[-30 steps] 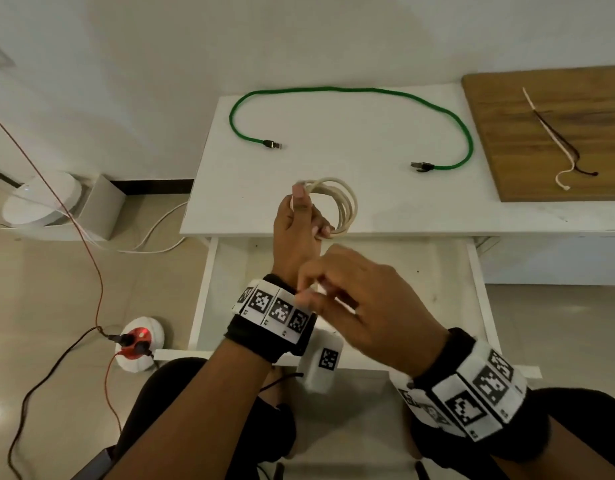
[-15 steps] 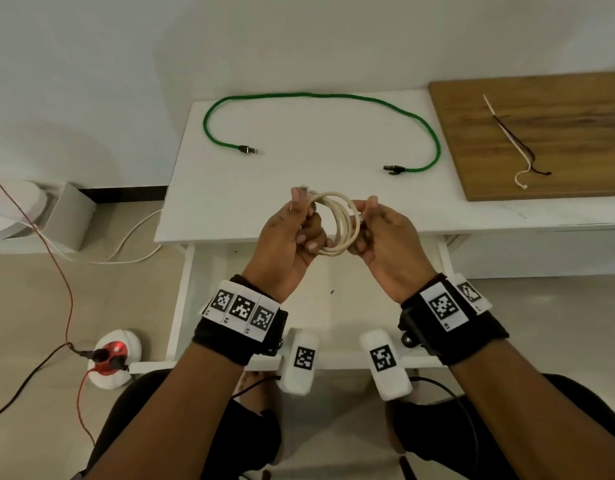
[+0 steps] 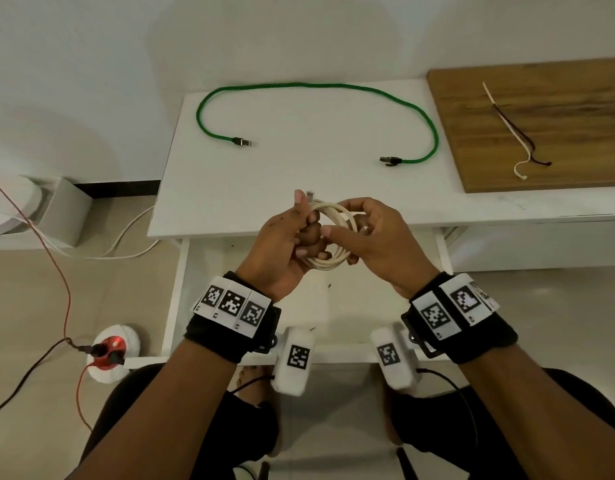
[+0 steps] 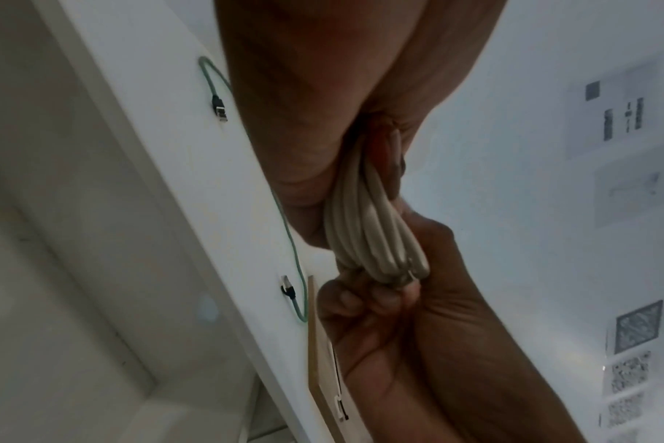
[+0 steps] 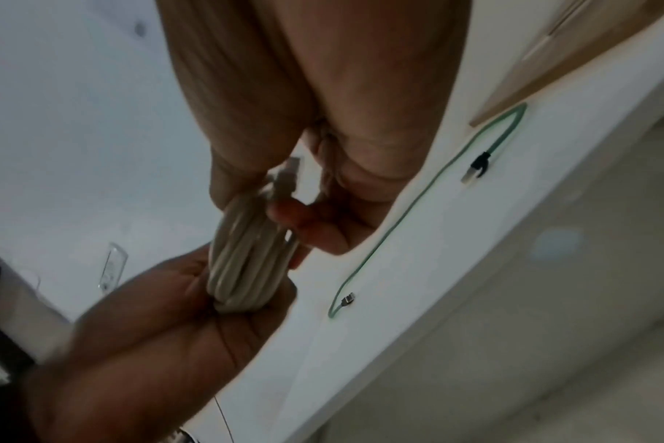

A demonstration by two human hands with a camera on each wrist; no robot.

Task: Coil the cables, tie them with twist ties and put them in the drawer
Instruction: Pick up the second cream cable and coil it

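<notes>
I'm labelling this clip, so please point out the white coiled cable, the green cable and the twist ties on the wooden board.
white coiled cable (image 3: 337, 263), head view, lower arc of the coil.
green cable (image 3: 309, 85), head view, far straight run.
twist ties (image 3: 508, 121), head view, middle of the strands.

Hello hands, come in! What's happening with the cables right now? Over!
Left hand and right hand both grip the white coil. No tie on it yet. Green cable uncoiled on table. Twist ties wait on board. Nothing blocking.
</notes>
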